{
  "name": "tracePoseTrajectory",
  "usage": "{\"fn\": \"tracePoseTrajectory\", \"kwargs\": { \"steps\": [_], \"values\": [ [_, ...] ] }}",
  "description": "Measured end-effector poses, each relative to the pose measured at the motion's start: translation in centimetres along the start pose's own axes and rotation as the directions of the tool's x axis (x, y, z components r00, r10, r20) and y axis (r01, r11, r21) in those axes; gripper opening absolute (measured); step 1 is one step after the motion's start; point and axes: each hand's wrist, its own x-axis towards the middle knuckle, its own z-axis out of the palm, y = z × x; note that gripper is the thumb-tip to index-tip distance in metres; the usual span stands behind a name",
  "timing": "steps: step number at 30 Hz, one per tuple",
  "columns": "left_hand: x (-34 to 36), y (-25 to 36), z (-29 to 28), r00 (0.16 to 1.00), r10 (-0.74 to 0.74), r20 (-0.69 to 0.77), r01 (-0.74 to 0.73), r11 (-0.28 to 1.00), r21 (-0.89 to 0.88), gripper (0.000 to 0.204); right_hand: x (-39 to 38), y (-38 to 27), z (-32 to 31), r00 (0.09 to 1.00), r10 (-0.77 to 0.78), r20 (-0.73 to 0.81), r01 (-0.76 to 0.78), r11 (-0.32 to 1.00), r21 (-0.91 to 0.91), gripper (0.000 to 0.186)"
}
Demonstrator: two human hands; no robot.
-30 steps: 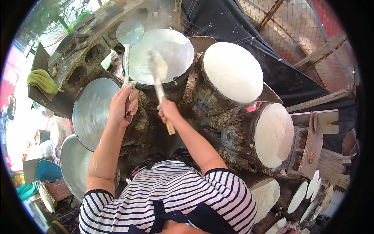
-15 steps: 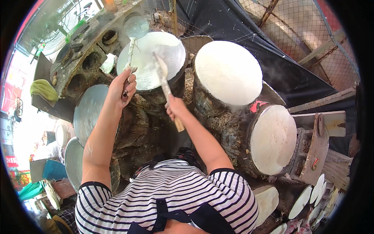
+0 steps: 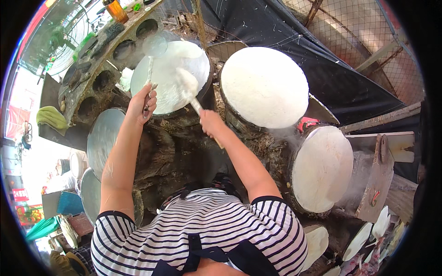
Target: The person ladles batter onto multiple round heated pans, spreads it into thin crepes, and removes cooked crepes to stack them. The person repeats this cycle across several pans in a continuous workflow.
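Note:
My left hand (image 3: 142, 105) is closed around the handle of a ladle (image 3: 155, 46), whose round bowl hangs over the far left part of a round griddle. My right hand (image 3: 213, 124) grips the pale handle of a flat wooden paddle (image 3: 188, 84). The paddle's blade, smeared by motion, is over the wet white batter (image 3: 159, 92) on that griddle (image 3: 201, 65). Thin batter covers much of the surface, while the upper right shows bare grey. Steam blurs the ladle bowl and the griddle's far left edge.
White sheets cover two more griddles at right (image 3: 264, 87) and lower right (image 3: 322, 170). A bare metal griddle (image 3: 105, 138) sits left of my forearm. A sooty stove block with holes (image 3: 105, 80) holds a green cloth (image 3: 51, 117) and an amber bottle (image 3: 116, 11). Dark sheeting (image 3: 322, 73) hangs behind.
The paddle's handle end has swung right with my right hand, and its blade has shifted slightly left on the batter. My left hand stays about where it was, still holding the ladle.

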Motion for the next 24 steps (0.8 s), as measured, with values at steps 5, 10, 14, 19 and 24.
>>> {"fn": "tracePoseTrajectory", "kwargs": {
  "steps": [5, 10, 14, 19, 24],
  "values": [
    [0.4, -0.3, -0.5, 0.998, -0.003, -0.061, 0.004, 1.0, 0.024, 0.017, 2.4, 6.3, 3.3, 0.95, -0.283, -0.129, 0.217, 0.899, -0.38, 0.049],
    [0.6, -0.2, -2.1, 0.998, 0.005, -0.062, -0.003, 0.999, 0.033, 0.017, 3.7, 1.9, -1.2, 0.864, -0.304, -0.402, 0.083, 0.872, -0.483, 0.045],
    [0.5, 0.1, -2.7, 0.998, -0.016, -0.055, 0.021, 0.997, 0.076, 0.018, 2.3, 0.9, -0.3, 0.894, -0.307, -0.327, 0.105, 0.852, -0.513, 0.032],
    [0.6, 0.7, -4.3, 0.999, -0.031, -0.022, 0.033, 0.995, 0.095, 0.019, 2.2, 1.9, 1.1, 0.869, -0.352, -0.348, 0.036, 0.745, -0.666, 0.03],
    [1.1, 1.1, -5.7, 0.999, -0.048, 0.009, 0.047, 0.994, 0.099, 0.021, 9.4, -1.0, -1.4, 0.8, -0.382, -0.462, -0.058, 0.717, -0.695, 0.022]
  ]
}}
